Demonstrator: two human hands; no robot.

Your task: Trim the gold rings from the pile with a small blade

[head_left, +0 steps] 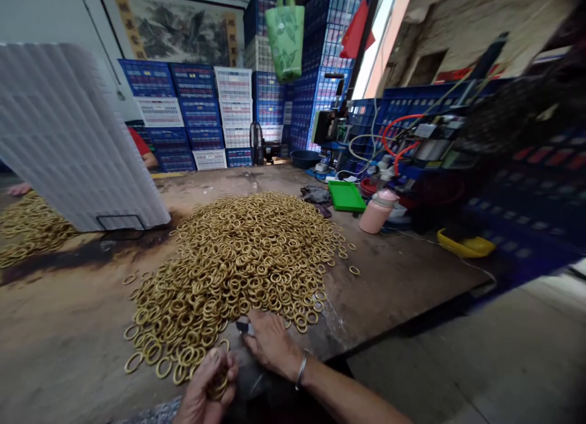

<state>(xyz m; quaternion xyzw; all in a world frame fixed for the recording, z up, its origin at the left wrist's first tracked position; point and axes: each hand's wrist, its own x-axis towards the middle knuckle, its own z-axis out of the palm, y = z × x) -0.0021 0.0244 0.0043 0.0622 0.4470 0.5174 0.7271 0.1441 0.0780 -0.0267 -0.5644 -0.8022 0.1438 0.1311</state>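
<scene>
A wide heap of brass-coloured rings point(256, 247) is spread over the worktable. At its near edge my left hand point(210, 381) is closed around several rings, some showing between the curled fingers. One ring stands up by its fingertips. Just to the right, my right hand point(272, 341), with a metal bracelet point(301, 370) on the wrist, reaches to the front of the heap. Its fingers are bent and drawn together. A small dark and grey piece point(243, 326) shows at those fingers; whether it is held or worn is unclear.
Left stands a tall white corrugated panel point(82, 143) in a wire stand point(121, 224), with more rings point(36, 226) beyond it. On the right are a green tray point(347, 196), a pink bottle point(379, 212) and a yellow scoop-like container point(467, 244). A person's red sleeve point(138, 142) shows behind the panel.
</scene>
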